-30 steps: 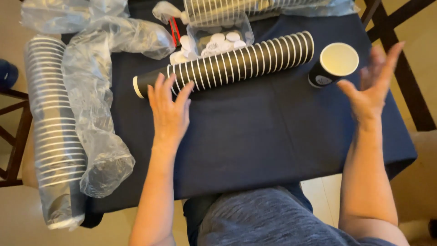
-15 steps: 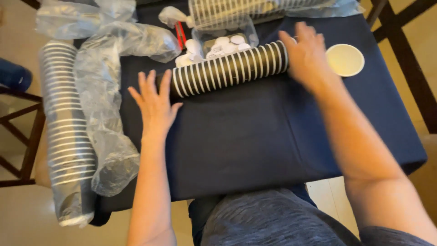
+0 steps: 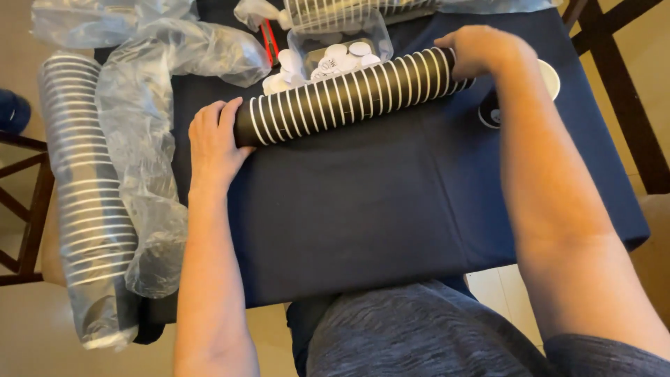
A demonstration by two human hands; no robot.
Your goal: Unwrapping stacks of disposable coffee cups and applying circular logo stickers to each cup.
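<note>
From the head camera, both hands now close on the ends of the stack of cups (image 3: pixel 349 94). Half a second ago the left hand (image 3: pixel 213 143) lay flat on the cloth with fingers spread, short of the stack; now its palm presses against the stack's near end, fingers together and curled up around the rim. The right hand (image 3: pixel 478 49), which then lay over the far end with fingers spread, now has its fingers bent and wrapped over the top of that end.

The stack lies on its side across the dark blue tablecloth (image 3: pixel 391 209), between the two hands. It is a long row of nested black cups, each with a thin white rim, so it looks striped.

Just beyond the fingers of the left hand sits a clear bag of white lids (image 3: pixel 328 56). Under the right wrist a single cup (image 3: pixel 548 80) stands upright, partly hidden. Left of the left hand lie crumpled clear plastic wrap (image 3: pixel 150 139) and a wrapped stack of cups (image 3: pixel 84 202).
</note>
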